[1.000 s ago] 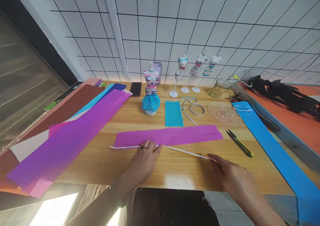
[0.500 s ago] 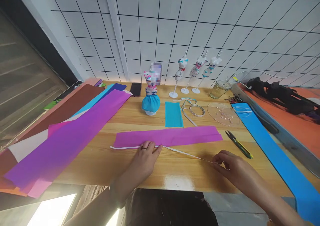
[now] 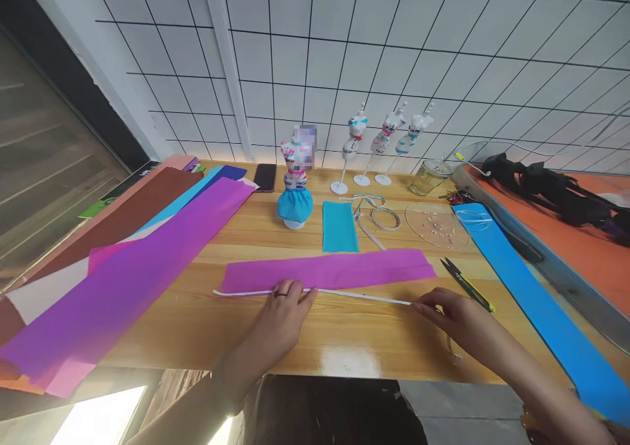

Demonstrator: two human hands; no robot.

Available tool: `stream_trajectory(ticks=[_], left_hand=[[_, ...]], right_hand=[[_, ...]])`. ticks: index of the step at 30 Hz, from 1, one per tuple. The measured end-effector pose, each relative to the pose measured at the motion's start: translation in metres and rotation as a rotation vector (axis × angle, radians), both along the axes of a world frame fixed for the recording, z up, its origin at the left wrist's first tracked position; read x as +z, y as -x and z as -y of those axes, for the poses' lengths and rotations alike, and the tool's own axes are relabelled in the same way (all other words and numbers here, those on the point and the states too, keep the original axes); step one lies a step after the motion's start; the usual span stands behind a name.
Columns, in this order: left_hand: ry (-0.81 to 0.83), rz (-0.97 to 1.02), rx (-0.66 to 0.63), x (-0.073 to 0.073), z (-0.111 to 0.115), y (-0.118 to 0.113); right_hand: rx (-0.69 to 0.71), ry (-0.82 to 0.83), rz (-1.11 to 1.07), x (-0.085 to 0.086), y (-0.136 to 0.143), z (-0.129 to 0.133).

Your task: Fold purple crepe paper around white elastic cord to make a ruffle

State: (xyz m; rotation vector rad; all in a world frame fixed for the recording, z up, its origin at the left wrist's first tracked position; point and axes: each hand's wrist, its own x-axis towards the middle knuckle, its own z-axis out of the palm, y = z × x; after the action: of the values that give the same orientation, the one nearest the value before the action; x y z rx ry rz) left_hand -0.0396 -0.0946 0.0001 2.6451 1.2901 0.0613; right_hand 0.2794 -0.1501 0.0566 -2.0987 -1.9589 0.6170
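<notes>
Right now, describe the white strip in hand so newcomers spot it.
On the wooden table, find the purple cloth by the left hand. From its near edge, the white strip runs to the right hand; it's far narrower than the cloth.

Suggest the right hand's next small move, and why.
I'd probably swing the right hand slightly away from the body, toward the purple strip: the left hand presses the white ribbon at the strip's near edge, but the part pinched by the right fingers slants off it.
</notes>
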Motion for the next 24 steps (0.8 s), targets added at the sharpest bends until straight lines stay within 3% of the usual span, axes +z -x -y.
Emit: stream_trajectory(ticks=[9, 15, 21, 24], left_hand=[[-0.022, 0.006, -0.012, 0.000, 0.000, 0.001], [0.000, -0.003, -0.023, 0.002, -0.001, 0.001], [0.019, -0.006, -0.019, 0.001, -0.002, 0.000], [0.026, -0.012, -0.016, 0.001, -0.002, 0.000]], right_hand=[[0.124, -0.071, -0.024, -0.014, -0.019, -0.024], [-0.006, 0.025, -0.047, -0.009, -0.013, -0.028], [0.011, 0.117, -0.244, -0.007, -0.015, -0.038], [-0.004, 0.137, -0.243, -0.008, -0.019, -0.043]])
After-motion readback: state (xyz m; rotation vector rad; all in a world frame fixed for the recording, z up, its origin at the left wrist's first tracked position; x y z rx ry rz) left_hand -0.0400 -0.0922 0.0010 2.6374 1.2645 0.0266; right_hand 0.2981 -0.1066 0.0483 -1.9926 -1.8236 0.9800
